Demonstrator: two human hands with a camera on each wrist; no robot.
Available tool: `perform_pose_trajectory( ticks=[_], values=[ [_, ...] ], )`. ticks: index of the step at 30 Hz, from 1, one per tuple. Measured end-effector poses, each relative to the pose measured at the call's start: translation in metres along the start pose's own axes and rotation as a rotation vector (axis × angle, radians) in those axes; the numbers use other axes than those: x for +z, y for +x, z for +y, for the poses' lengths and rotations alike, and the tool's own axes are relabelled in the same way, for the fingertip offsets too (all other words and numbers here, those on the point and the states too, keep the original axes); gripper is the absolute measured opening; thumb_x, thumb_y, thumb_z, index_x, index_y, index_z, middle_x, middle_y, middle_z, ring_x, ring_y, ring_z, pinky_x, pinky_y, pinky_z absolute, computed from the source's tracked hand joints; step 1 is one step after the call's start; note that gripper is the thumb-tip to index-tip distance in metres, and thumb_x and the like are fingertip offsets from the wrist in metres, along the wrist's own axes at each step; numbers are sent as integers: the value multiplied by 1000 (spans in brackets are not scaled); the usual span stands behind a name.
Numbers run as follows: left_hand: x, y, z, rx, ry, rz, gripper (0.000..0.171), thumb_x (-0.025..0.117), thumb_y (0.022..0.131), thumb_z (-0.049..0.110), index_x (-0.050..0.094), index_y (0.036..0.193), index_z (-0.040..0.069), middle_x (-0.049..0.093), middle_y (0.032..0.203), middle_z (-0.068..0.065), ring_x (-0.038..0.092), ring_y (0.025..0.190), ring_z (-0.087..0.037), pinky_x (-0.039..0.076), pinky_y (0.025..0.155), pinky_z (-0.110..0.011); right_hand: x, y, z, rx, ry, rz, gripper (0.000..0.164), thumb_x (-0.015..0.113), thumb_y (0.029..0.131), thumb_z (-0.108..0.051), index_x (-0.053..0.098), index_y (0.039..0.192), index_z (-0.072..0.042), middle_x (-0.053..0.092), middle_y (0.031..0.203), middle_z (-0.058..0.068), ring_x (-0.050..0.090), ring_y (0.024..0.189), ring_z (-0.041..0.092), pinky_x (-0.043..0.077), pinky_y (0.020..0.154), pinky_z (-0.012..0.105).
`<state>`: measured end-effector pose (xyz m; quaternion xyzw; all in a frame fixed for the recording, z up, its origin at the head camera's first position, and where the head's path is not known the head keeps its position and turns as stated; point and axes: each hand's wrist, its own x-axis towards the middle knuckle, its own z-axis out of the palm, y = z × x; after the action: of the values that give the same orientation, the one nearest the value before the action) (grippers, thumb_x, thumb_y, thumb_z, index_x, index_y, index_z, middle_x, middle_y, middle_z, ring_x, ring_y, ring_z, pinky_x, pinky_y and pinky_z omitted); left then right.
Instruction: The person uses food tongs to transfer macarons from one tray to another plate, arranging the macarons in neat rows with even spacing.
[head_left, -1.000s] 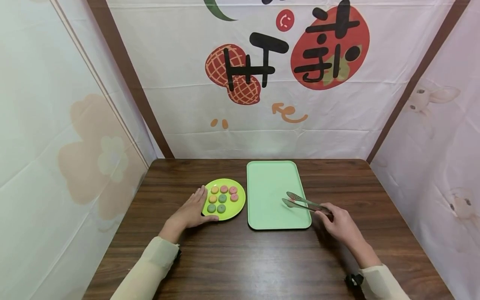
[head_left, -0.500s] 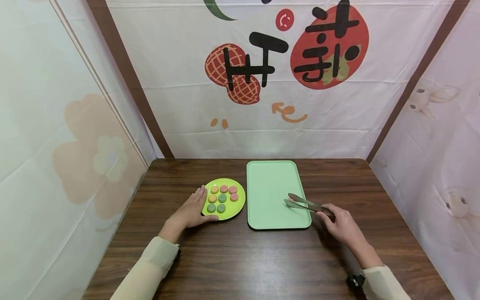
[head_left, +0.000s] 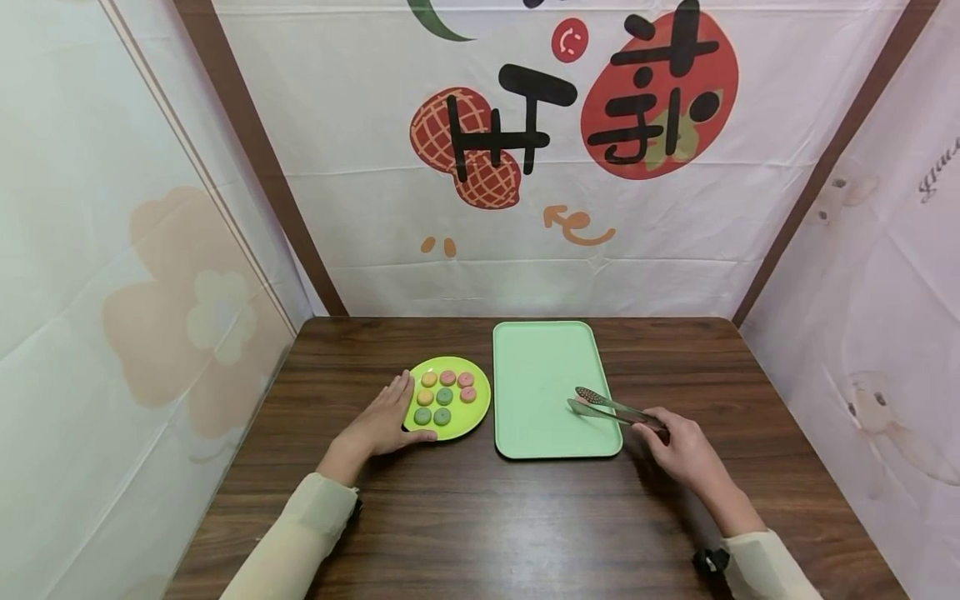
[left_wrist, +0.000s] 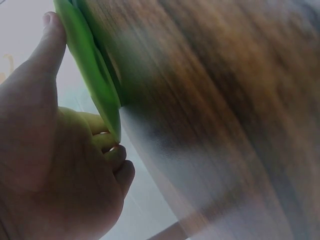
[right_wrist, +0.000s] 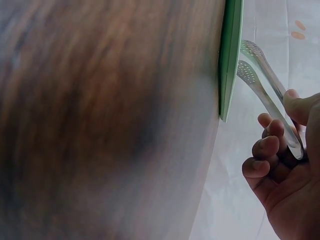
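My left hand [head_left: 382,419] rests against the left side of a lime-green round plate [head_left: 477,415], with straight fingers along its rim and the thumb over its near edge. On the plate lie several small macaron-like sweets, among them a yellow one [head_left: 425,397], a pink one [head_left: 468,394] and a green one [head_left: 442,417]. My right hand [head_left: 678,446] grips metal tongs [head_left: 622,410] with perforated ends, which are apart over the right part of a mint-green tray [head_left: 536,358]. A small pinkish patch shows between the tong tips. In the right wrist view, the tongs [right_wrist: 272,102] lie between thumb and fingers.
Plate and tray stand side by side on a dark wooden table [head_left: 487,517], a narrow gap between them. Behind the table's far edge hangs a printed white cloth [head_left: 360,225], with more cloth on both sides.
The tongs have shifted very slightly to the right over the tray since a second ago, and the pink patch at their tips looks smaller. My left hand and the plate have stayed put.
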<state>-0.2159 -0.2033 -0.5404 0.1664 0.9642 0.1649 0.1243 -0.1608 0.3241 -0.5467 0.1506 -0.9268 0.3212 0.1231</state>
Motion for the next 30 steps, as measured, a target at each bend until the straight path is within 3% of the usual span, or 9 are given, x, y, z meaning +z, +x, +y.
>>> perform_pose_trajectory(
  ticks=[30],
  values=[
    [1, -1, 0, -4, -8, 0, 126, 69, 94, 72, 10, 167, -11, 4, 177, -30, 8, 165, -43, 14, 134, -56, 15, 14, -13, -123, 51, 27, 12, 77, 101, -12, 74, 111, -6, 50, 71, -12, 41, 59, 1, 38, 54, 23]
  ],
)
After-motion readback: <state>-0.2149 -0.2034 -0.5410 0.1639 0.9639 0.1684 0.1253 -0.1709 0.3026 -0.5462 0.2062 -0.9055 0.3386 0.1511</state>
